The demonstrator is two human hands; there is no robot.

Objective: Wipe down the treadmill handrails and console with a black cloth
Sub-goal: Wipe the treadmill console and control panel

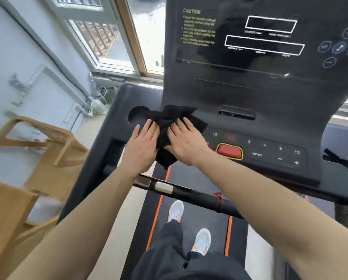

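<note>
A crumpled black cloth [170, 126] lies on the left part of the treadmill console [250, 93], beside a round cup recess [137, 118]. My left hand [141, 144] rests flat with straight fingers on the cloth's left edge. My right hand [186, 143] lies flat on the cloth's right side, fingers spread, thumb against the fabric. The dark display panel rises behind them. A black crossbar handrail [189, 194] with a silver sensor patch runs below my forearms.
A red stop button [229, 151] and speed keys sit right of my hands. A red cord [219, 201] is tied on the crossbar. Wooden chairs [48, 150] stand at the left, a window behind. My feet in grey shoes stand on the belt [199, 225].
</note>
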